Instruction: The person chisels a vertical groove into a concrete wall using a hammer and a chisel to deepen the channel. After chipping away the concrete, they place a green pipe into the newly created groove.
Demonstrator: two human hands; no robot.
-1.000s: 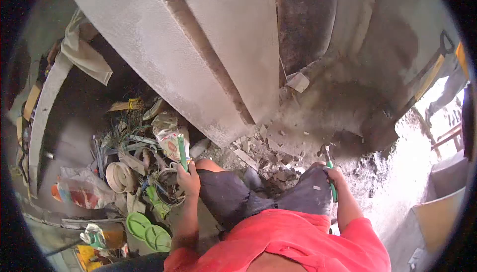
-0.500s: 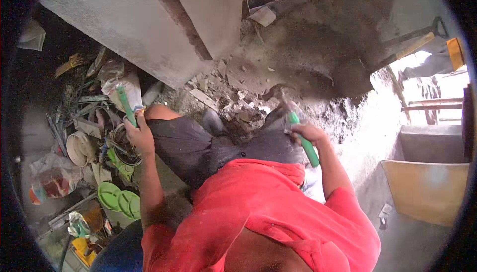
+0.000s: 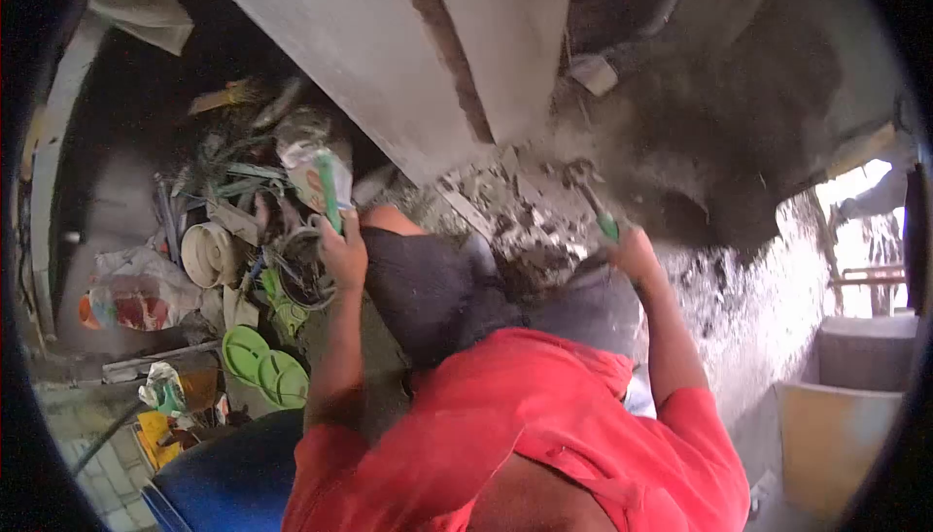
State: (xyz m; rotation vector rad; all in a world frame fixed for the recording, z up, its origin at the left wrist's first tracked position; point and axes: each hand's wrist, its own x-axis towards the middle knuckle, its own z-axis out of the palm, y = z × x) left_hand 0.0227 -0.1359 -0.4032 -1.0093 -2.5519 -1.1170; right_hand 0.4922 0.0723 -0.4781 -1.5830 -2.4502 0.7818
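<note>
My left hand (image 3: pixel 344 255) is closed around a long green tool (image 3: pixel 328 187) that points up and away from me, beside my left knee. What kind of tool it is, I cannot tell. In my right hand (image 3: pixel 634 256) is a hammer with a green handle (image 3: pixel 608 228). Its head (image 3: pixel 580 173) points forward, over the edge of a heap of broken rubble (image 3: pixel 530 231) on the ground. The lower end of its handle is hidden by my hand. Both hands are raised on either side of my dark shorts (image 3: pixel 437 284).
A pale slab (image 3: pixel 389 56) slants down to the rubble. On the left lie a white bucket (image 3: pixel 208 254), tangled scrap, plastic bags (image 3: pixel 136 289) and green round lids (image 3: pixel 264 367). A rough wall (image 3: pixel 729 308) and a yellowish basin (image 3: pixel 838 445) stand on the right.
The view has turned, so the surroundings sit farther right. My right hand and the hammer have shifted left relative to the rubble, and the hammer is tilted differently. Both hands keep their grip.
</note>
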